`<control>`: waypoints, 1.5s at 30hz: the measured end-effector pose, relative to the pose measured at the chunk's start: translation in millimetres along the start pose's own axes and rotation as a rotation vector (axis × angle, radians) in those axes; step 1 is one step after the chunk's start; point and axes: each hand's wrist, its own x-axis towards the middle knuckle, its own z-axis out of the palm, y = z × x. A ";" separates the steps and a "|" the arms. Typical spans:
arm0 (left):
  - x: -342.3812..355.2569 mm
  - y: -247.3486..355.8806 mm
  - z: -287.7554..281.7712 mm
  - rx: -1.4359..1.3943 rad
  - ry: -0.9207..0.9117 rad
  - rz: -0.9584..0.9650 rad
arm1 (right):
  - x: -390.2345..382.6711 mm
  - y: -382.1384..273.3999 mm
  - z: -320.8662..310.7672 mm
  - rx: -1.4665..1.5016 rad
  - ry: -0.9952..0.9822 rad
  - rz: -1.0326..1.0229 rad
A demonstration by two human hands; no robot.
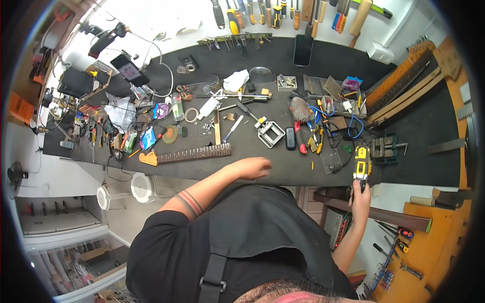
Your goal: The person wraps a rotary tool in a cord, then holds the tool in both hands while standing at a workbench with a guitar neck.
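Observation:
At the bench's front right, my right hand (359,195) is closed around the black handle of a yellow and black cordless drill (361,160). The drill lies just left of a dark green bench vise (387,149). My left hand (252,168) is over the front edge at the middle, its fingers curled loosely together with nothing visible in them. Left of it lies a guitar neck (194,153) with a dark fretboard and a light wood headstock. A metal drill-press clamp (269,133) is on the bench beyond my left hand.
The black bench (247,171) carries a phone on a stand (130,69), a plastic bag (121,113), a black case (290,138) and red-handled pliers (301,139). Another guitar neck (399,81) leans at the far right. Hand tools (276,17) hang along the back wall. White stools (144,187) stand at left.

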 end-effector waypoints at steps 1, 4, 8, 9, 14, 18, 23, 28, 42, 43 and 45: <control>7.2 24.0 -9.8 -0.127 0.027 0.098 | -8.3 -8.0 -5.5 0.053 -0.125 0.001; 8.2 95.3 -41.6 -0.367 0.180 0.287 | -32.7 -63.0 1.8 0.100 -0.462 0.023; -5.4 107.4 -73.4 -0.162 0.241 0.559 | -21.5 -116.1 30.4 0.084 -0.988 0.060; -13.9 100.6 -83.7 -0.055 0.170 0.538 | -11.0 -133.9 38.0 0.046 -1.148 0.097; -75.5 59.1 -137.8 -0.074 -0.123 0.442 | 41.9 -197.9 120.9 -0.223 -1.568 -0.080; -98.2 31.3 -126.0 -0.661 -0.262 0.383 | 78.9 -245.2 188.2 -0.340 -1.644 -0.310; -128.1 23.5 -171.5 -1.122 0.269 0.566 | 126.1 -236.9 189.8 -0.353 -0.401 -0.704; -85.5 -16.9 -241.0 -0.829 1.118 0.473 | 117.4 -75.4 198.6 -0.484 -0.735 -0.142; -9.8 -102.5 -366.4 0.032 1.988 -0.040 | 14.2 216.2 252.9 -1.057 -0.718 0.219; -7.2 -104.1 -370.7 0.107 1.999 -0.170 | 13.6 214.7 256.7 -1.053 -0.717 0.225; 0.0 -108.7 -376.1 0.068 2.039 -0.120 | 16.9 210.4 265.9 -1.107 -0.804 0.289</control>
